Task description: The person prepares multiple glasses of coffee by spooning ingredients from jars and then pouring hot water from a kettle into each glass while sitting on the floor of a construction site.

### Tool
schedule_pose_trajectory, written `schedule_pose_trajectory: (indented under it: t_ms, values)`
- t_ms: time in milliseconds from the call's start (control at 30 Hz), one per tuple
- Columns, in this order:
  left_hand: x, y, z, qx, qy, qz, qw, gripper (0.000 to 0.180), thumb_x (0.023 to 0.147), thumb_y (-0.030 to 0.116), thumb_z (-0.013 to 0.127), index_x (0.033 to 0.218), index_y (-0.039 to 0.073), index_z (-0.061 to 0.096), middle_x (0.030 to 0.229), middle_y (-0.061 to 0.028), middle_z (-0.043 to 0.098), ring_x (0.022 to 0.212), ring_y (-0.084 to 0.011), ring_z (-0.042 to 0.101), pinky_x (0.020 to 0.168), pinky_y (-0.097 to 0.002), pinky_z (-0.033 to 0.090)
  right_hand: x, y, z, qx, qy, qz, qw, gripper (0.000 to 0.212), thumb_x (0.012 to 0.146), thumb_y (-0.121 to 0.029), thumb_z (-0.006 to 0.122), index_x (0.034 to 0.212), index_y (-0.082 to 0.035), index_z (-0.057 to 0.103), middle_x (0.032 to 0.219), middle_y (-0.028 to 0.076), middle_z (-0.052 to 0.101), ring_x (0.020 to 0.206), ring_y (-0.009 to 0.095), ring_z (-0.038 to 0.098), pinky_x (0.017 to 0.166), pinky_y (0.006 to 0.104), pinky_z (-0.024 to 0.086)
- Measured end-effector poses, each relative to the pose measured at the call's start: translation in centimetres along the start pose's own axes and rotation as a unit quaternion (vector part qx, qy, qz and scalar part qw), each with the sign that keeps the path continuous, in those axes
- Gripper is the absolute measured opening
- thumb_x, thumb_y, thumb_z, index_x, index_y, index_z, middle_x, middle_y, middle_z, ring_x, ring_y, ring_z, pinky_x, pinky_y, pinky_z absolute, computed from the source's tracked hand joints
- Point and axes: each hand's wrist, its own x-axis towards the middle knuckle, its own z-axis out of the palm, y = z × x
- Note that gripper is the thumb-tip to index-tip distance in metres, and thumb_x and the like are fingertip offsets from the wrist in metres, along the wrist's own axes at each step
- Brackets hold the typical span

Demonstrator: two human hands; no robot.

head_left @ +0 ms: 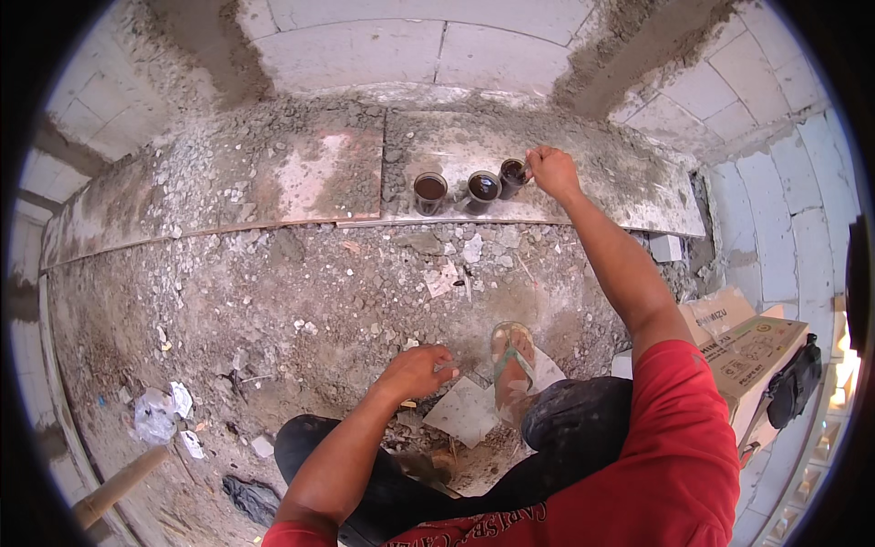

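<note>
Across the far side I have a block wall (355,50), with rubble-strewn ground (365,301) below and a low, dusty board (620,196) along its foot. A carton (756,351) sits at my right. The right arm (624,273) stretches forward over the ground, elbow slightly bent; the left arm (333,460) angles in low, its left hand (410,374) loosely curled above the ground, with nothing visible in the grip. The right hand (552,170) has its grip pinched on the right glass (512,182); rim or handle, I can't tell. That dark-filled glass stands on the board just beside the middle glass (482,191), the left glass (429,193) a little apart. I judge the step as handling that right glass; the next move calls for a steady pinch, clear of its neighbour.
</note>
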Motion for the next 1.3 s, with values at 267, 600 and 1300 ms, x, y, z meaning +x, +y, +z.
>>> schedule_pose_trajectory:
  t_ms: [267, 600, 1300]
  values:
    - [0.0, -0.1, 0.0, -0.014, 0.015, 0.006, 1.0, 0.044, 0.091, 0.04, 0.07, 0.117, 0.004, 0.068, 0.111, -0.0171, 0.072, 0.106, -0.0348, 0.068, 0.092, -0.0423, 0.052, 0.5, -0.1, 0.4, -0.055, 0.037, -0.019, 0.998, 0.036, 0.098, -0.038, 0.054, 0.097, -0.007, 0.074, 0.076, 0.008, 0.075, 0.083, 0.029, 0.072, 0.081, 0.042, 0.055]
    - [0.4, -0.6, 0.4, -0.018, 0.018, 0.019, 1.0, 0.045, 0.091, 0.04, 0.07, 0.117, 0.003, 0.068, 0.11, -0.0168, 0.072, 0.105, -0.0344, 0.068, 0.091, -0.0419, 0.052, 0.5, 0.3, -0.4, 0.011, -0.036, 0.008, 0.999, 0.033, 0.098, -0.035, 0.054, 0.097, -0.009, 0.074, 0.078, 0.006, 0.075, 0.083, 0.029, 0.072, 0.08, 0.0411, 0.055]
    - [0.4, -0.5, 0.4, -0.014, 0.016, 0.02, 1.0, 0.045, 0.092, 0.041, 0.069, 0.118, 0.005, 0.068, 0.112, -0.0169, 0.072, 0.107, -0.0346, 0.068, 0.092, -0.0424, 0.052, 0.8, -0.3, 0.1, -0.012, -0.02, -0.012, 1.0, 0.035, 0.098, -0.041, 0.058, 0.1, -0.01, 0.074, 0.087, 0.012, 0.074, 0.088, 0.033, 0.07, 0.081, 0.046, 0.054]
